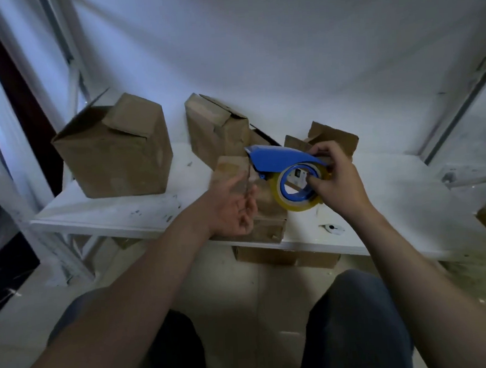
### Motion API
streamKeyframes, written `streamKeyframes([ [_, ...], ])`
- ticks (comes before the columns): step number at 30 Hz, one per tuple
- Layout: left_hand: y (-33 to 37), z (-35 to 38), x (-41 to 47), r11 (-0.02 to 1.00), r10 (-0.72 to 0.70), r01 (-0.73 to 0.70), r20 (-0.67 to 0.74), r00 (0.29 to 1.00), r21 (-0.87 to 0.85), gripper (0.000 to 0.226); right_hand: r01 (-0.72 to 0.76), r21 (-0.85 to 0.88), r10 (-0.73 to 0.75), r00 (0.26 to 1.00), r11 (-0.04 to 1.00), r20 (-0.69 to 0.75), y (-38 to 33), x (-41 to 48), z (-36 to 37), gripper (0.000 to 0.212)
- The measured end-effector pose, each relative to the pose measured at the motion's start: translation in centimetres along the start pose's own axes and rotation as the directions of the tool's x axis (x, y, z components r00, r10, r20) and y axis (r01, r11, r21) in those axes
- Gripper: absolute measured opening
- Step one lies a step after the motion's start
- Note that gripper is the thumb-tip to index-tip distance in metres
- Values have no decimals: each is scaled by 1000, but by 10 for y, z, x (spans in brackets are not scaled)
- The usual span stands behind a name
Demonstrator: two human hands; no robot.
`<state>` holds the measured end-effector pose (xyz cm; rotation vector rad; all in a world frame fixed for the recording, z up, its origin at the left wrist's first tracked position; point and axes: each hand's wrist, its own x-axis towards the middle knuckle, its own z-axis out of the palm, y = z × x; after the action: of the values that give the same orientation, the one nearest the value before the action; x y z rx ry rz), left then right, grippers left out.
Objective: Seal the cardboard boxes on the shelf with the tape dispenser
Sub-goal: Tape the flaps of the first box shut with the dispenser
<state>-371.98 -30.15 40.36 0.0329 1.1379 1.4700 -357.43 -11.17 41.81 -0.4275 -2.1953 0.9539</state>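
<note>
Blue tape dispenser point(280, 159) with a yellowish tape roll point(290, 205); its rear end is hidden behind the right hand point(336, 180), and the blade end is too small to make out. Right fingers curl over the dispenser's top, thumb hooked into the roll's blue hub: a firm pinch, held above the shelf, nose pointing left. Right forearm comes in from bottom right, wrist bent inward.

Left hand point(232, 210) is blurred, palm turned up and towards the camera, fingers spread and relaxed, holding nothing. It sits in front of the small box point(267, 225); contact with the box cannot be told through the blur. Left forearm reaches in from bottom left, nearly straight.

The small box stands at the shelf's front edge, directly under the dispenser, top mostly covered by both hands and the roll, so flap state is unclear. Behind it is a crumpled box point(217, 128) with its flaps ajar. At back right an open box point(333, 137) is half hidden by the right hand. At left, well apart, is a larger box point(116, 155) with one flap raised.

All sit on the white shelf point(395, 202), scuffed surface. A small white object point(332, 229) lies near the front edge, unidentifiable. Another carton point(284, 257) is cut off under the shelf. Dark trousered knees are at the bottom of the frame
</note>
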Motion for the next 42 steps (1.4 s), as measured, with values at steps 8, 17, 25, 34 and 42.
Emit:
streamKeyframes([
  [8, -14, -16, -16, 974, 158, -117, -215, 964, 192, 25, 31, -51, -30, 1000, 998, 3, -2, -21, 13, 57],
  [17, 9, -27, -18, 737, 478, -214, -272, 835, 641, 18, 168, -43, -157, 968, 985, 196, 12, -23, 9, 79],
  [25, 15, -48, 3, 641, 496, -180, -225, 838, 746, 22, 294, -111, -255, 928, 949, 273, 49, -10, 14, 75],
  [34, 16, -72, 19, 480, 552, -167, -149, 820, 861, 18, 330, -176, -278, 923, 927, 268, 86, -16, 5, 83],
  [42, 15, -87, 30, 385, 637, -207, -97, 764, 900, 16, 352, -216, -302, 924, 911, 235, 96, -25, 16, 79],
])
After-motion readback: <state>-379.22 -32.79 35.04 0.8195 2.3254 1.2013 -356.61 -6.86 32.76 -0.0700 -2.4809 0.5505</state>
